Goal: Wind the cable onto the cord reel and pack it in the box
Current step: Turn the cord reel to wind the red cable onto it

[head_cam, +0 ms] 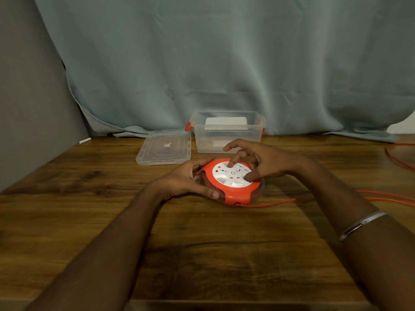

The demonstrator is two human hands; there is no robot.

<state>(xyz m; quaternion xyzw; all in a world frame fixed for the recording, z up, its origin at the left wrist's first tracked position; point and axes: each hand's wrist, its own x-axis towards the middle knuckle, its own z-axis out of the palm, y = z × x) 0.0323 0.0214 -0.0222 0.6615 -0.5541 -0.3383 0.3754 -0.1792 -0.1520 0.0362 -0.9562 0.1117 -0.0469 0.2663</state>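
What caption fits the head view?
Left hand steadies the cord reel; right hand turns its face, cable trailing.

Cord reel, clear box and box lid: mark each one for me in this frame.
cord reel [231, 176], head view, on its white socket face.
clear box [226, 140], head view, on its front wall.
box lid [165, 147], head view, on its flat top panel.
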